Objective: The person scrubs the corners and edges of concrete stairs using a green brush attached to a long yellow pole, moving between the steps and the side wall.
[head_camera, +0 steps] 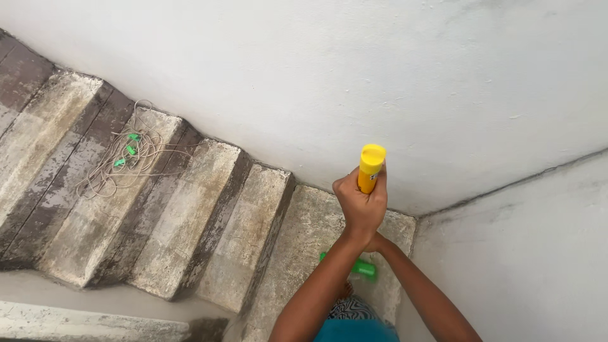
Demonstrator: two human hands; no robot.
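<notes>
Both hands close around a yellow handle (370,168) held upright over the concrete stairs (209,215). The left hand (360,204) wraps it fully, its grip tight, with the yellow cap showing above the fist. The right hand is hidden behind the left, so its grip cannot be told. A green object (362,268) lies on the step below the wrists. A tangle of cord (126,158) with green pegs rests on a higher step, well apart

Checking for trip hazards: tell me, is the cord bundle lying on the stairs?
Yes, the cord bundle lies loose across the concrete steps.
</notes>
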